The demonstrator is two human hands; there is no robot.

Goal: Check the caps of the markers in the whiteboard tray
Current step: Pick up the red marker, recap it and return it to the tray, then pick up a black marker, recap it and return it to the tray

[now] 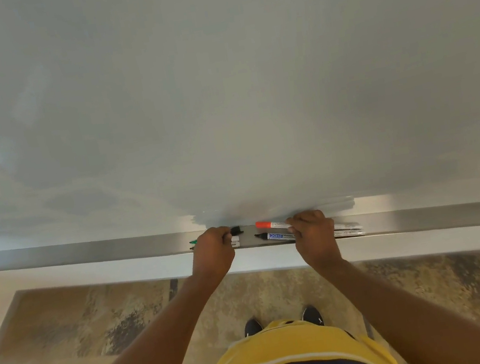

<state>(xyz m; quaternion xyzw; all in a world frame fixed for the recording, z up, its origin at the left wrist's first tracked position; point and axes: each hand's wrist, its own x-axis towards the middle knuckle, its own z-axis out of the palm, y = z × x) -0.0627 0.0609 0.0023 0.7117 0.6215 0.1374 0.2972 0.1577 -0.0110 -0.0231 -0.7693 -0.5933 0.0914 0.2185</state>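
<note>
A metal whiteboard tray runs across the view below the board. My left hand is closed over markers in the tray; a black cap sticks out at its fingertips, a white marker body lies just under it, and green tips show at its left. My right hand grips an orange-capped marker and rests over a black-tipped marker with a blue label. More white markers lie to the right of that hand.
The blank whiteboard fills the upper view. Below the tray are a white ledge, a mottled stone-pattern floor, my dark shoes and my yellow striped shirt.
</note>
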